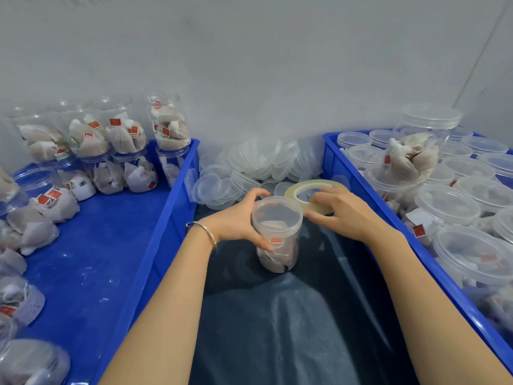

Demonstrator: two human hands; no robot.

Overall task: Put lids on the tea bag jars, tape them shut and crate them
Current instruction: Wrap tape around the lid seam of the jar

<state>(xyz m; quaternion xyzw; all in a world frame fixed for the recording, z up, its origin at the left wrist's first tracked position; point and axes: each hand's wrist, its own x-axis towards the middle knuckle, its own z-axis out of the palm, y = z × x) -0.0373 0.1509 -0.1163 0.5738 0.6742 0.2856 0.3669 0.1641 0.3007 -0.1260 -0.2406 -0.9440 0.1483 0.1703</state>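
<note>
A clear plastic jar of tea bags stands upright on my dark-clothed lap, with a clear lid on top. My left hand grips the jar's left side just under the lid. My right hand holds a roll of clear tape right beside the lid's right edge. A heap of loose clear lids lies just behind the jar. The blue crate on my left holds open jars of tea bags. The blue crate on my right is packed with lidded jars.
A grey wall rises close behind everything. One tall lidded jar lies on top of the others in the right crate. The two crates' walls hem in my lap on both sides. The left crate's floor shows bare blue in its middle.
</note>
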